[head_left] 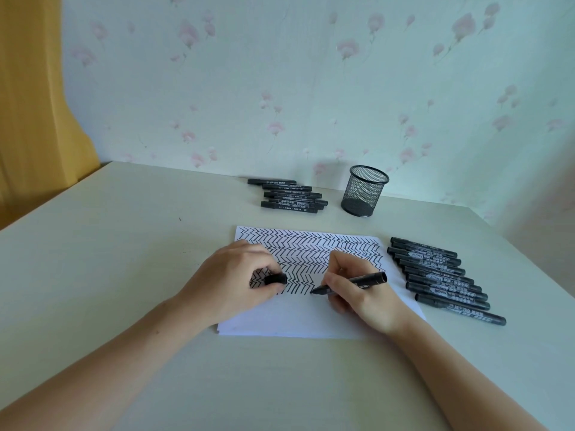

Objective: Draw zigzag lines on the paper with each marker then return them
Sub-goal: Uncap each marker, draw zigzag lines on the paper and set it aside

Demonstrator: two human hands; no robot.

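My right hand (357, 287) grips a black marker (351, 283) — its tip touches the paper (298, 318) at the end of a zigzag row. My left hand (236, 281) pinches the cap (276, 279), just left of that tip. More markers (441, 275) lie right of my grip.

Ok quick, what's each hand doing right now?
Left hand: pinches the marker cap and rests on the paper.
Right hand: grips the uncapped marker, tip on the paper.
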